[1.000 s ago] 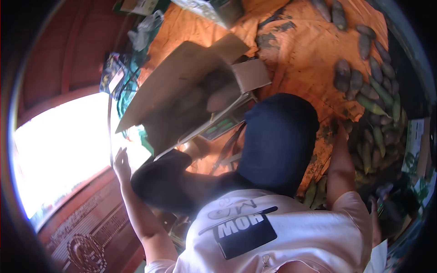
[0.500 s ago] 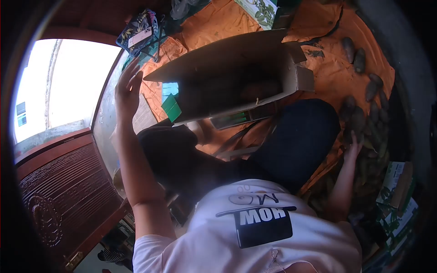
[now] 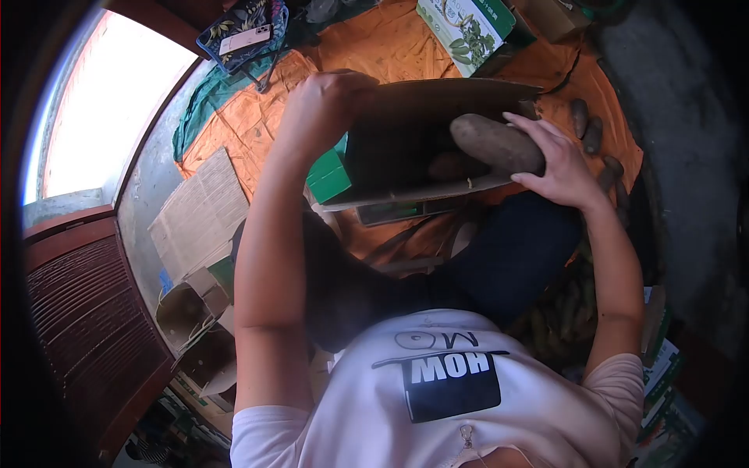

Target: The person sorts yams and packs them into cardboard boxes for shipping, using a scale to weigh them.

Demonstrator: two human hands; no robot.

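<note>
My right hand is closed on the end of a large brown tuber, holding it over the right part of an open cardboard box. Beneath it, another reddish-brown tuber lies in the box's dark inside. At the box's far left corner, my left hand is curled over the upper flap, its fingertips partly hidden. A green flap sticks out at the box's near left corner.
More tubers lie on the orange sheet at right. A printed carton stands behind the box. A phone rests on a patterned stool. Flattened cardboard leans at left, and a scale sits by my legs.
My right hand has come up from the pile at right with a tuber and is now over the box. My left hand has moved right onto the box flap.
</note>
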